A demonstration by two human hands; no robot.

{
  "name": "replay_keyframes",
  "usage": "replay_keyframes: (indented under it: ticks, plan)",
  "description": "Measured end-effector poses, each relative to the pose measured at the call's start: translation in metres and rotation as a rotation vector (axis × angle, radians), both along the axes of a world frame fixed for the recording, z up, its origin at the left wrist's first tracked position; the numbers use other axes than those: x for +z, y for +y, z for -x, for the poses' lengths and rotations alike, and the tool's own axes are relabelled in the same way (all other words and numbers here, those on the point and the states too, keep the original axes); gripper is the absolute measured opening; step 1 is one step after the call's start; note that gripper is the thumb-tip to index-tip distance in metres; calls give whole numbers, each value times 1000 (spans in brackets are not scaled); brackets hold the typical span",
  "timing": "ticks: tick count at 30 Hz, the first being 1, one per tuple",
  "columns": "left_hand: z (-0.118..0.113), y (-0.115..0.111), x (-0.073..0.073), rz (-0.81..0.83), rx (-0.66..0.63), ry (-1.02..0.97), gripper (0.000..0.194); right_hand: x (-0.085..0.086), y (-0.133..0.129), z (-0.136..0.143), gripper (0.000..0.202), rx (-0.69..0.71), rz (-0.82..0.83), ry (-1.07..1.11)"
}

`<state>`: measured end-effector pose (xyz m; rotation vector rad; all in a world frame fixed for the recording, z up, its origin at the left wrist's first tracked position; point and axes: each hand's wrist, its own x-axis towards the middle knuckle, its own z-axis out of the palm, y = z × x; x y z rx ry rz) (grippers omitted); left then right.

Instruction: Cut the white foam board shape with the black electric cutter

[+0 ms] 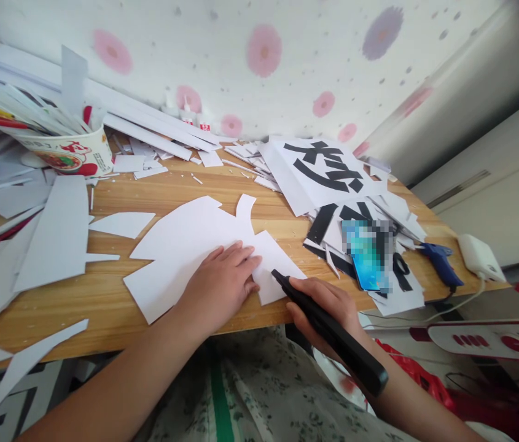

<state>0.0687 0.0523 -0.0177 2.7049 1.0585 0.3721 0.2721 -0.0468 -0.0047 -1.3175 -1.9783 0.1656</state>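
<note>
Wooden table (107,307): warm, streaky grain under it all, white offcuts (59,239) thick on the left, straight-edged and sharp-cornered.
White board (176,245): near middle, smooth and matte, bowed along its far-left side, square-cornered nearer in.
Printed sheet (323,169): far right, smooth paper, one bold black Chinese character sitting at a slant.
Left hand (225,276): palm down on the white board, fingers out flat, clasping nothing.
Right hand (339,301): wrapped round a slim black tool (333,334), tip over the board's right part; whether it touches, I can't tell.
Paper cup (68,156): far left, round-walled, red print, food picture, lettering too small to read.
Phone (366,255): right, glossy blue screen, partly pixelated.
Glue gun (443,264): farther right, blue plastic.
Bottles (188,115): far side, small, white, red labels, unreadable.
</note>
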Motion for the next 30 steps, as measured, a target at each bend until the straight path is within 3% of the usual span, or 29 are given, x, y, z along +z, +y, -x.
replay_keyframes:
  ticks: [30]
  plan:
    - [1, 4, 0, 40, 24, 37, 42, -1, -43, -10, 42, 28, -30, 40]
